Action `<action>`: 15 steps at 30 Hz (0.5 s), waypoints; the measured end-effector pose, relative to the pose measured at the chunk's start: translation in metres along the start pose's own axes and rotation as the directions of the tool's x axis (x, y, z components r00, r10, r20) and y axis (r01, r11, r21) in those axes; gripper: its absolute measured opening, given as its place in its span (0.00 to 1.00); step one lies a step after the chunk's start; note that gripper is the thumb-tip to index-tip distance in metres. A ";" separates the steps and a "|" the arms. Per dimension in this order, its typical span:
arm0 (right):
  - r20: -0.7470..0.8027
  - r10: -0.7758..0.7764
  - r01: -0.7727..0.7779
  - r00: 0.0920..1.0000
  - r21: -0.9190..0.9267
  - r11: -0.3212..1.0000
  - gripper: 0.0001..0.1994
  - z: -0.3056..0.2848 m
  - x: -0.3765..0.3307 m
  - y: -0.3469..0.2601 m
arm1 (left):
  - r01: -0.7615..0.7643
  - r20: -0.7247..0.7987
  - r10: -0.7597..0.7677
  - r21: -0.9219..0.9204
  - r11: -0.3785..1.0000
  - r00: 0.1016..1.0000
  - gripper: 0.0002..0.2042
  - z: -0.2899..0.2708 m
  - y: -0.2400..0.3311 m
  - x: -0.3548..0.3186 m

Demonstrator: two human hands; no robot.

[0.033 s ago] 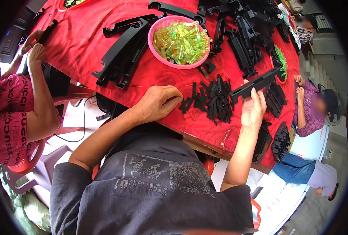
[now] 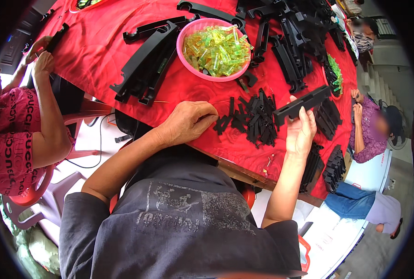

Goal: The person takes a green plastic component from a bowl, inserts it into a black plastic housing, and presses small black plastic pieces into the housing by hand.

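My right hand (image 2: 302, 129) holds up a long black plastic piece (image 2: 302, 105), gripped between thumb and fingers, above the right side of the red-covered table. The piece has a slot along its side. My left hand (image 2: 190, 120) rests at the table's near edge, fingers curled together. Whatever they hold, if anything, is hidden. Just right of its fingertips lies a loose pile of small black strips (image 2: 261, 118). Beyond the pile stands a pink bowl (image 2: 182, 56) filled with yellow-green translucent pieces (image 2: 216, 49).
Long black plastic parts (image 2: 146, 60) lie left of the bowl, and a large heap of them (image 2: 290, 51) covers the far right. More black pieces (image 2: 333, 169) are stacked at the right edge. At left a co-worker's hands (image 2: 41, 60) hold a black part; another person (image 2: 372, 125) sits at right.
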State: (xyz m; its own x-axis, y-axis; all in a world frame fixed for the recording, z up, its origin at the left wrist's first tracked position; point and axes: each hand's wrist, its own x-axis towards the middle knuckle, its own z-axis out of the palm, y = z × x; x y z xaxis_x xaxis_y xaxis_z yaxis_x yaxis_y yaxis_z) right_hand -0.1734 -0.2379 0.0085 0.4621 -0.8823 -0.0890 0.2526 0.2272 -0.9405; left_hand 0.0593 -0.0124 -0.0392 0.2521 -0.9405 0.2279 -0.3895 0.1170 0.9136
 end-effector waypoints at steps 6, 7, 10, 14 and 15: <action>-0.060 0.063 -0.054 0.996 0.140 0.989 0.06 0.019 -0.021 0.013 | 0.058 0.042 -0.057 -0.022 0.998 0.997 0.05 -0.001 0.001 0.002; -0.081 0.040 -0.030 0.996 0.124 0.992 0.05 0.025 -0.023 0.017 | 0.069 0.043 -0.069 -0.016 0.997 0.997 0.05 0.000 0.001 0.002; -0.117 -0.133 0.128 0.984 -0.045 0.991 0.03 0.037 -0.027 0.028 | 0.098 0.054 -0.096 -0.024 0.995 0.994 0.05 0.000 0.004 0.003; -0.100 -0.254 0.219 0.962 -0.272 0.937 0.07 0.049 -0.030 0.042 | 0.120 0.034 -0.117 -0.075 0.990 0.993 0.07 0.004 0.017 0.006; -0.102 -0.243 0.204 0.965 -0.293 0.934 0.08 0.056 -0.032 0.042 | 0.121 0.033 -0.119 -0.075 0.990 0.992 0.07 0.007 0.021 0.008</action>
State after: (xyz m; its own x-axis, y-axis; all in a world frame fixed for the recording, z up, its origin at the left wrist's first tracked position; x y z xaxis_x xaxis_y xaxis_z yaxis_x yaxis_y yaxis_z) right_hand -0.1297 -0.1771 -0.0099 0.2977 -0.9484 0.1094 0.0816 -0.0889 -0.9927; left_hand 0.0468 -0.0191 -0.0204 0.2670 -0.9578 0.1063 -0.2883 0.0258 0.9572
